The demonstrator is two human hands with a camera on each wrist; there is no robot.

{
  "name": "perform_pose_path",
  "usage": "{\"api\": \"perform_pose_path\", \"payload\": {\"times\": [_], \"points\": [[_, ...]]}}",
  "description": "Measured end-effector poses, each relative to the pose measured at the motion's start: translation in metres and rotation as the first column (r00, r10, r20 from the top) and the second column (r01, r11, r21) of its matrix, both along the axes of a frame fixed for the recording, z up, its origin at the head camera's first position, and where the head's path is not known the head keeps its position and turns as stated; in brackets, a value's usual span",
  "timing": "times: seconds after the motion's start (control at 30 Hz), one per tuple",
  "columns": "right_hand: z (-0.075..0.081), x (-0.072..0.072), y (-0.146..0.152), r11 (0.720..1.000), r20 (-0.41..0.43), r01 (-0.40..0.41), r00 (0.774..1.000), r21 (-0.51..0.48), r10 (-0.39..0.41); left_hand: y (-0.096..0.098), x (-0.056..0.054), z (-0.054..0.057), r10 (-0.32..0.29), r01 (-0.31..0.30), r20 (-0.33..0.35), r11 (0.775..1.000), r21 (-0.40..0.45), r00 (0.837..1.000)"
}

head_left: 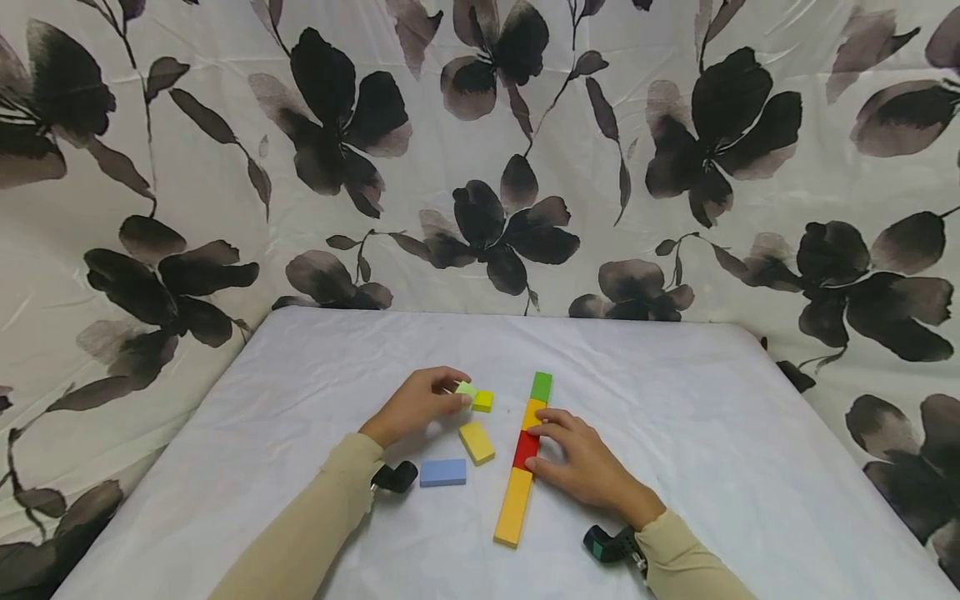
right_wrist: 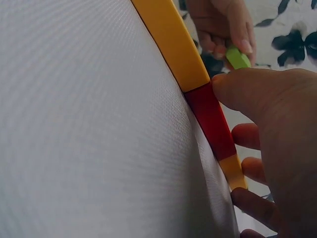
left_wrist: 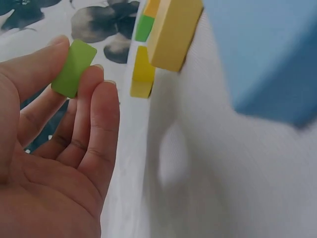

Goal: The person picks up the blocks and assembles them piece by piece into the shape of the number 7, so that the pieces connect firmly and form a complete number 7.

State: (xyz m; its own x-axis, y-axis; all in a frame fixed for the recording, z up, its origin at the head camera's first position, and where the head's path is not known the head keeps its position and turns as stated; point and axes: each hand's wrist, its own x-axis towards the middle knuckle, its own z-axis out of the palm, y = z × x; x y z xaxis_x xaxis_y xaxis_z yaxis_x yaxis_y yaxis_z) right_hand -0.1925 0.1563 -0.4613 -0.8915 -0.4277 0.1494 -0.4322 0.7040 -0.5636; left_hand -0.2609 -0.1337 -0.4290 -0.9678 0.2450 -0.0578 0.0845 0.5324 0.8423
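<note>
"What has been laid out?"

"On the white-covered table (head_left: pixel 645 375), one row is seen, slanting from the far-edge side towards the near side: a mid-green block (head_left: pixel 542 386), a short orange block (head_left: pixel 532 412), a red block (head_left: pixel 525 450) and a long orange block (head_left: pixel 513 508), set end to end."

"And the hands?"

"In the left hand (head_left: pixel 420 406), a light green block (left_wrist: pixel 74 69) is pinched by thumb and fingertips, on the left-edge side of the row (whether it is lifted off the table cannot be told). By the right hand (head_left: pixel 581 462) nothing is gripped; the row's right-edge side is touched with thumb and loosely spread fingers, around the red and short orange blocks."

"How far along is it?"

"Judging by the layout, four blocks have been lined up. Left outside are the pinched one, a small yellow block (head_left: pixel 483 402) just beside it, a pale yellow block (head_left: pixel 477 443) nearer the near side, and a blue block (head_left: pixel 443 472) nearer still. Whether all belong in the row cannot be told."
</note>
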Motion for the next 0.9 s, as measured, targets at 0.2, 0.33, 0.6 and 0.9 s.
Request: {"api": "perform_pose_path", "payload": {"times": [0.2, 0.33, 0.6, 0.9], "points": [[-0.001, -0.001, -0.001, 1.000, -0.015, 0.002, 1.000, 0.004, -0.002, 0.009, -0.008, 0.000, -0.019, 0.019, 0.007, 1.000, -0.007, 1.000], [-0.001, -0.001, -0.001, 1.000, -0.011, 0.006, 1.000, 0.003, -0.006, 0.017, -0.013, -0.001, -0.008, 0.008, 0.029, 1.000, -0.011, 1.000], [-0.002, 0.000, 0.001, 1.000, -0.012, 0.009, 1.000, -0.005, -0.009, 0.032, -0.016, 0.001, 0.014, -0.014, 0.038, 1.000, -0.001, 0.999], [-0.001, 0.000, 0.001, 1.000, -0.010, 0.016, 1.000, 0.000, -0.016, 0.047, -0.023, 0.000, 0.029, -0.030, 0.026, 0.999, 0.012, 0.999]]}}
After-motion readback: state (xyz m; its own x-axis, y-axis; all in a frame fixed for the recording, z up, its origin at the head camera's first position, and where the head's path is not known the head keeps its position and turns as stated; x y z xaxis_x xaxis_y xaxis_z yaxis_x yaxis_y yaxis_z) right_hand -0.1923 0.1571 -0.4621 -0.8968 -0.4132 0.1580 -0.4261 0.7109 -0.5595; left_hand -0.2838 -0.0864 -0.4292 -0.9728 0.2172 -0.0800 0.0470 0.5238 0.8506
